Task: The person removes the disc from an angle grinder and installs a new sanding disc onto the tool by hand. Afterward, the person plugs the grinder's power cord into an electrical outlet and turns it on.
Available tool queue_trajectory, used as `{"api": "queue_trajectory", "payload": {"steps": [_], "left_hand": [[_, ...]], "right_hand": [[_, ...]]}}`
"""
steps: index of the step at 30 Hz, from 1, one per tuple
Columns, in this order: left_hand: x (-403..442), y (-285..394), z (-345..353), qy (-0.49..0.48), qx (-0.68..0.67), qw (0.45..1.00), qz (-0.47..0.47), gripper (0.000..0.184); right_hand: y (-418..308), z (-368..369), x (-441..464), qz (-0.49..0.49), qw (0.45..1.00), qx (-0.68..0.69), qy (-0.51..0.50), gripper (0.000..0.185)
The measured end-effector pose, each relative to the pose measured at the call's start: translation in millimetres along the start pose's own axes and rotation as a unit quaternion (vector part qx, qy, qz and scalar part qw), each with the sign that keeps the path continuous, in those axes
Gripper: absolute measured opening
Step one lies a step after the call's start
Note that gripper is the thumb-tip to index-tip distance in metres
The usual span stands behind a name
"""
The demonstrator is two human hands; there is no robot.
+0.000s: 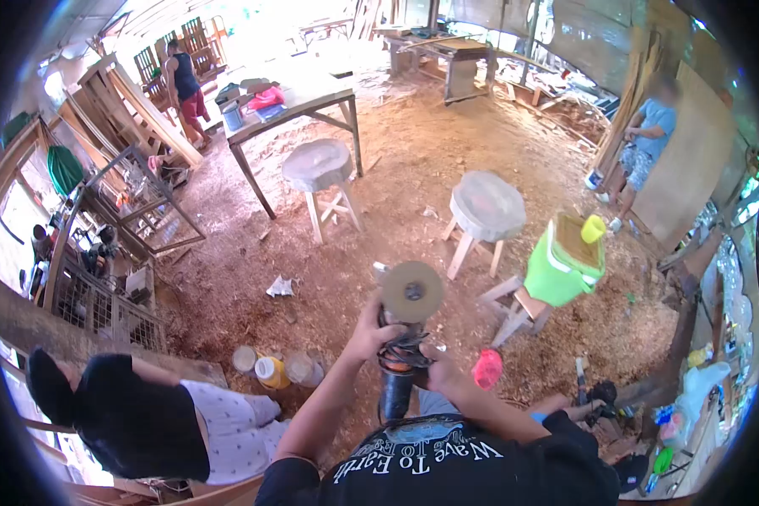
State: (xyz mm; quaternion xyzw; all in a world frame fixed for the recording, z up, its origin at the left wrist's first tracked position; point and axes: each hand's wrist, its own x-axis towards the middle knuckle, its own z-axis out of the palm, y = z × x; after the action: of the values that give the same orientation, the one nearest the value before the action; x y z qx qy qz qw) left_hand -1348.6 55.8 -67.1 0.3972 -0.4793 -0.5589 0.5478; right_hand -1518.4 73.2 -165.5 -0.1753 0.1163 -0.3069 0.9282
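An angle grinder (pixel 394 390) with a round tan disc (pixel 426 291) is held upright in front of my chest, the disc uppermost. Its dark cord (pixel 405 350) is bunched around the body. My left hand (pixel 369 331) is closed around the grinder just below the disc, on its left side. On the other side my right hand (pixel 443 369) closes at the bunched cord and the tool's body; its fingertips are partly hidden.
Two round-topped stools (pixel 487 207) (pixel 317 164) stand ahead. A green cooler (pixel 557 274) with a yellow cup rests on a wooden stool. Containers (pixel 271 371) and a person in black (pixel 143 417) are at left. Two other people (pixel 654 126) (pixel 184 80) stand farther off. Wood shavings cover the floor.
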Motion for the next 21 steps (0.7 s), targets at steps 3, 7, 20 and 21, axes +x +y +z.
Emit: {"api": "queue_trajectory", "payload": {"steps": [3,7,20,21], "left_hand": [[86,8,-23,-0.036,0.25,0.964,0.085,0.067],[199,17,-45,-0.042,0.44,0.895,0.069,0.06],[471,49,-126,0.078,0.241,0.958,0.134,0.051],[487,44,-139,0.072,0.252,0.962,0.077,0.055]], "right_hand": [[-63,-4,52,-0.102,0.991,-0.053,0.06,0.056],[-167,-13,125,-0.156,0.98,-0.107,0.068,0.051],[-378,-25,368,-0.114,0.95,-0.288,0.032,0.07],[-391,-11,389,-0.118,0.943,-0.307,0.052,0.07]]}}
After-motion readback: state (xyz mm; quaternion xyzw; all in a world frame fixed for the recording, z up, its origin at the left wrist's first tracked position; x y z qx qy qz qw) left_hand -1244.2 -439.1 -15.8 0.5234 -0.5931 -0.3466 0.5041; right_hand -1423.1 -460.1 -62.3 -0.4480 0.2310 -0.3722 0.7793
